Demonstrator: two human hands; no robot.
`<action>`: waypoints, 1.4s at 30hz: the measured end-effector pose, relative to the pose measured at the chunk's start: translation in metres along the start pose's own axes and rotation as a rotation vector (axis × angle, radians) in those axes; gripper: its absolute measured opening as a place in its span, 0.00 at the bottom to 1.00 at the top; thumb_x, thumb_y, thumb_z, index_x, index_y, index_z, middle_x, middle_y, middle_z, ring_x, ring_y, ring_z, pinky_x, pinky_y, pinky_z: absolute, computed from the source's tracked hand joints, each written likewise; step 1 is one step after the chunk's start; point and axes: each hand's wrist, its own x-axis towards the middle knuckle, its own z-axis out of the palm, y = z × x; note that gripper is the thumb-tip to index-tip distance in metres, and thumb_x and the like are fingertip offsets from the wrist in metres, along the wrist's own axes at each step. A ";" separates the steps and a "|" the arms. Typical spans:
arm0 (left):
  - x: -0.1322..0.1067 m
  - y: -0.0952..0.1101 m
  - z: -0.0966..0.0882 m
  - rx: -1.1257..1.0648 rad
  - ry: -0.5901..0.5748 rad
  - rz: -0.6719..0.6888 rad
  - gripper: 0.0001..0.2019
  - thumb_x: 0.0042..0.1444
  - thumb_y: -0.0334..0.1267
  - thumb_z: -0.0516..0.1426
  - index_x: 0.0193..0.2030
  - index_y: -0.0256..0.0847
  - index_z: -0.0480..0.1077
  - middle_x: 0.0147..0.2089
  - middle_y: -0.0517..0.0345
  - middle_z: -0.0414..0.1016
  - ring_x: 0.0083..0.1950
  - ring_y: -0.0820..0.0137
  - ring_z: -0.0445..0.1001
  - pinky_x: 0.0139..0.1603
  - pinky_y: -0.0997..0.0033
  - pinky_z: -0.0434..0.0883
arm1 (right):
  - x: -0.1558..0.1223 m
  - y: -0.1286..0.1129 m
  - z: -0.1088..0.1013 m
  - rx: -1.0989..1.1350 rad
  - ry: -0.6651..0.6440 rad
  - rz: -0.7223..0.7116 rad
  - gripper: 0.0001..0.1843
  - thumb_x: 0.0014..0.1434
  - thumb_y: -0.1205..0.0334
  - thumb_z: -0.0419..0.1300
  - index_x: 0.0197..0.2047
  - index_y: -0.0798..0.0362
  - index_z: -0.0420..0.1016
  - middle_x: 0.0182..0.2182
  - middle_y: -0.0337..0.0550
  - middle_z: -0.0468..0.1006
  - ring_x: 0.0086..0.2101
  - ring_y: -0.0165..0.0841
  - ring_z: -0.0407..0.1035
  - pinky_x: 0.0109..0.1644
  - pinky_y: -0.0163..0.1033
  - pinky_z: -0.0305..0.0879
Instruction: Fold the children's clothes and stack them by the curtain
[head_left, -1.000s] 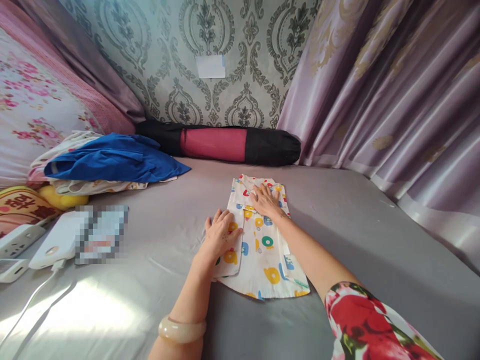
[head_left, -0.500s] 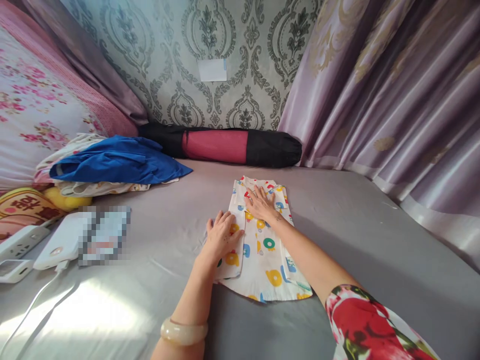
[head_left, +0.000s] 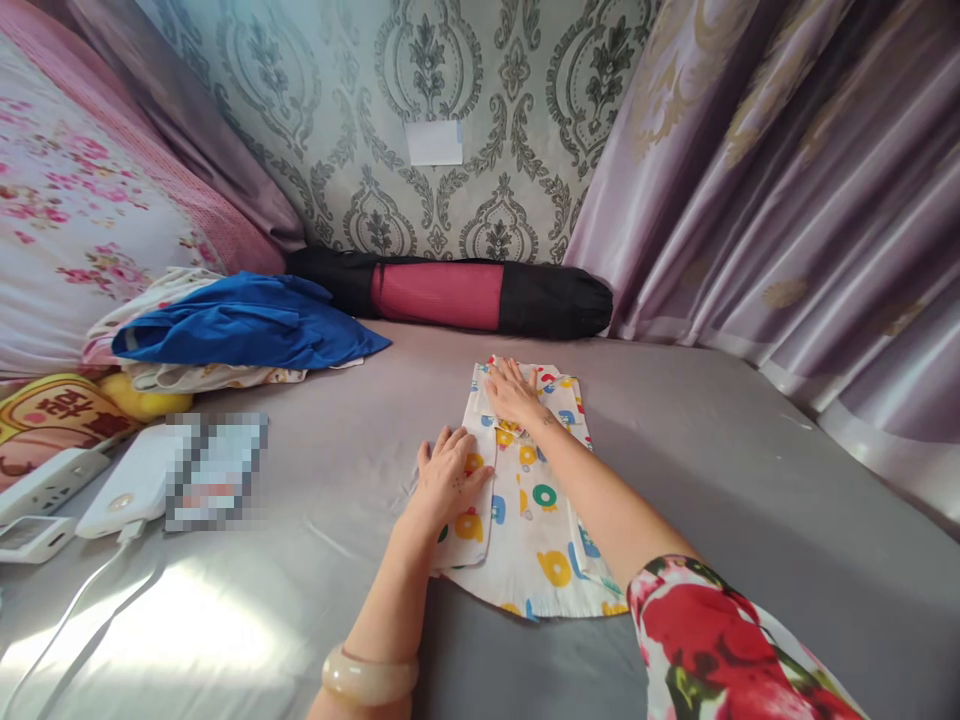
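Observation:
A small white shirt (head_left: 536, 520) printed with yellow, blue and green rings lies partly folded on the grey bedsheet (head_left: 712, 470). My left hand (head_left: 450, 475) rests flat and open on the shirt's folded left side. My right hand (head_left: 514, 390) lies flat, fingers stretched, on the collar end farthest from me. A pale bangle (head_left: 369, 675) circles my left wrist, and a red floral sleeve (head_left: 720, 640) covers my right upper arm.
A black and pink rolled mat bag (head_left: 457, 295) lies against the patterned wall. Blue folded clothes (head_left: 240, 330) sit on a pile at left, beside a floral pillow (head_left: 67, 220). A white power bank (head_left: 124, 485), power strip (head_left: 45, 480) and cable lie at the left. Purple curtains (head_left: 787, 190) hang right.
My right hand has slid a little farther up the shirt toward the collar. My left hand stays pressed on the left fold. The view has shifted slightly.

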 end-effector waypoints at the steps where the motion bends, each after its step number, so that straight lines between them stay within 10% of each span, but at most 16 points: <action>1: 0.000 0.000 0.000 0.002 0.000 -0.004 0.20 0.60 0.45 0.55 0.58 0.46 0.63 0.68 0.48 0.61 0.73 0.52 0.49 0.67 0.36 0.48 | 0.005 -0.003 0.004 -0.003 0.011 -0.026 0.31 0.69 0.54 0.35 0.72 0.54 0.48 0.71 0.45 0.42 0.69 0.39 0.34 0.69 0.59 0.27; 17: 0.001 0.005 -0.004 0.023 -0.056 -0.045 0.21 0.60 0.45 0.54 0.60 0.45 0.63 0.70 0.49 0.59 0.73 0.54 0.47 0.68 0.37 0.46 | 0.030 -0.008 0.009 0.017 0.027 -0.051 0.32 0.70 0.52 0.31 0.64 0.55 0.64 0.67 0.50 0.58 0.67 0.39 0.47 0.69 0.56 0.32; 28: 0.001 0.001 0.000 0.033 -0.031 -0.043 0.20 0.60 0.45 0.55 0.59 0.47 0.64 0.69 0.49 0.60 0.73 0.54 0.48 0.68 0.38 0.48 | 0.044 -0.002 0.025 0.037 -0.033 -0.039 0.34 0.69 0.52 0.34 0.71 0.62 0.47 0.71 0.49 0.45 0.69 0.37 0.36 0.70 0.50 0.31; 42: 0.001 0.002 -0.001 0.051 -0.036 -0.019 0.19 0.61 0.45 0.54 0.57 0.45 0.64 0.69 0.49 0.59 0.73 0.53 0.49 0.67 0.37 0.48 | 0.017 0.039 0.015 0.004 -0.066 0.124 0.33 0.68 0.46 0.32 0.72 0.46 0.46 0.72 0.44 0.42 0.69 0.45 0.32 0.68 0.63 0.31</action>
